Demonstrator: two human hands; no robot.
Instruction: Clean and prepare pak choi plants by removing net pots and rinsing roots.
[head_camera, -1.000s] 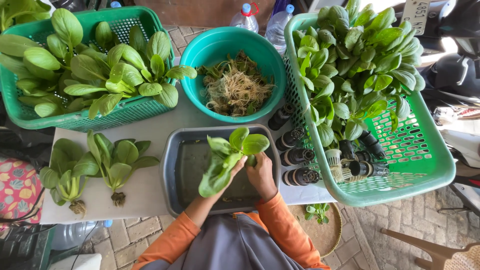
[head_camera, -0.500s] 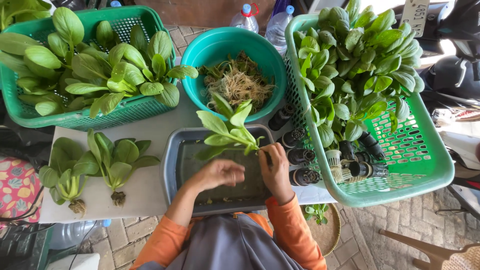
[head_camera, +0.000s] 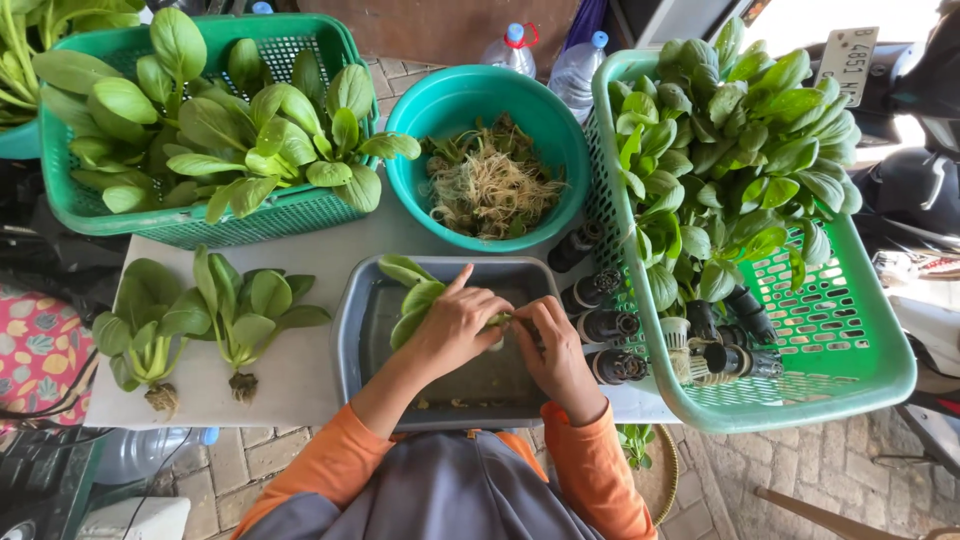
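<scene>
Over the grey tray, both of my hands grip one leafy green plant. My left hand wraps the plant's stem, its leaves pointing left and away. My right hand pinches the plant's base right beside the left hand. The base itself is hidden by my fingers. Orange sleeves cover both forearms.
A teal bowl of cut roots sits beyond the tray. Green baskets of leafy plants stand at the left and right. Two rooted plants lie on the white tabletop at left. Several black net pots lie beside the tray.
The plant has dropped from upright above the tray down into it, leaves now pointing left. My left hand has closed over its stem, next to my right hand.
</scene>
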